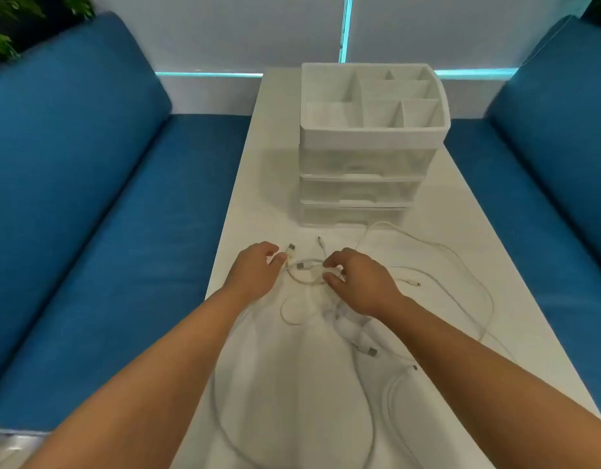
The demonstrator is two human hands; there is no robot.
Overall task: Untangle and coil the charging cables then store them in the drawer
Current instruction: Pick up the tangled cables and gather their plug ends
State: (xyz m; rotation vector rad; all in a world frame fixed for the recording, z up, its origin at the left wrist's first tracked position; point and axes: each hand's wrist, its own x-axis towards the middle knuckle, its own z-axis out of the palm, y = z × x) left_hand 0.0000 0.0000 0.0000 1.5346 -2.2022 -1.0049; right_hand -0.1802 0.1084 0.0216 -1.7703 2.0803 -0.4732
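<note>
On the white table (268,137), left to right: our left hand (255,270) is pinching a small cable loop (306,274) near a USB plug (291,248); our right hand (363,282) is gripping the same loop's other side, fingers closed on it. We're reading that loop as lying between both hands, long axis running left-right, equally near each. The tangle of white cables (326,333) is trailing toward us and rightward; we're counting roughly three, unsure. One drawer unit (360,184), three drawers, all shut, is standing just beyond.
</note>
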